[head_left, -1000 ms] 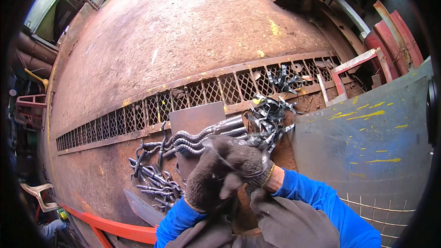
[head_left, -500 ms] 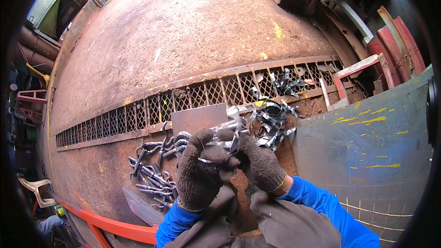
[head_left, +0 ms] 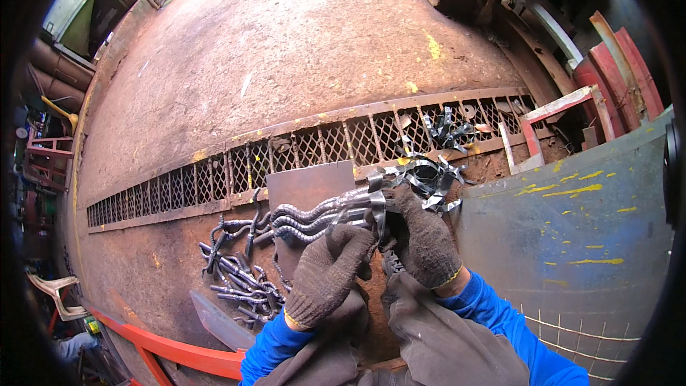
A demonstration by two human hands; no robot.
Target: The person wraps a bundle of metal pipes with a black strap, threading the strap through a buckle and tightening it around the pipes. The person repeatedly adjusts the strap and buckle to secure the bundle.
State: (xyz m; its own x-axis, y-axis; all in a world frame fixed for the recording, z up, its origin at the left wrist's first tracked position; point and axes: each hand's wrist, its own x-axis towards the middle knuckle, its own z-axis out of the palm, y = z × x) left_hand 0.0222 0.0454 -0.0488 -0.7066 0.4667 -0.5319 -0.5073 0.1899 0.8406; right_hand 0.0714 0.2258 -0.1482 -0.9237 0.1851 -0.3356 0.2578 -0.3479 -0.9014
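A bundle of dark, wavy metal rods (head_left: pixel 304 221) lies across a flat metal plate (head_left: pixel 311 177). Round the bundle's right end passes a shiny, thin metal strip (head_left: pixel 376 204), its lower part hanging between my hands. My left hand (head_left: pixel 330 271), in a dark knit glove, is closed just below the rods, by the strip's lower end. What its fingers hold is hidden. My right hand (head_left: pixel 427 243), gloved alike, is closed at the strip's right side and seems to pinch it; its fingertips are partly hidden.
Loose bent rods (head_left: pixel 239 279) are heaped at the left. Tangled shiny strips (head_left: pixel 429 175) lie beyond my right hand, beside a floor grating (head_left: pixel 307 149). A painted metal sheet (head_left: pixel 564 207) stands at the right, and a red rail (head_left: pixel 193 359) runs at the lower left.
My hands have drawn apart and the left one has come down, uncovering the wavy rods. The strip round the bundle now shows plainly between them.
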